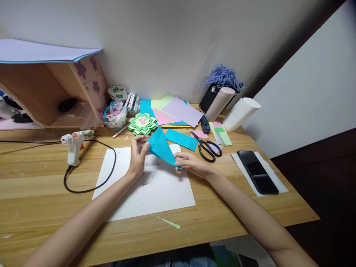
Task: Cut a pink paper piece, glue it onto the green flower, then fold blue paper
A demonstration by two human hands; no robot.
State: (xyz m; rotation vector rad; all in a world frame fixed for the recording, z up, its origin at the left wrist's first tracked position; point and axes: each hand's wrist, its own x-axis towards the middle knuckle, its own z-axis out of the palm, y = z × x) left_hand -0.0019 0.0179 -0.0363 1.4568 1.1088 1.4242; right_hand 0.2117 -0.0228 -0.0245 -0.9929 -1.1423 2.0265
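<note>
A folded piece of blue paper (161,146), roughly triangular, is held up between my two hands. My left hand (139,154) pinches its left edge, thumb in front. At the lower right corner, the fingers of my right hand (191,164) close on the paper. Below lies a white sheet (164,196) strewn with small dark and coloured specks. Just beyond the hands are a blue paper strip (182,139), black-handled scissors (207,148) and a layered green paper flower (142,124).
A white glue gun (75,146) with a looping black cord stands on the left. Coloured paper (182,109) is stacked by the wall. A phone (258,172) lies at the right. A bowl of scraps (114,116) sits beside a cardboard box (89,81). Paper rolls (240,113) stand at the back right.
</note>
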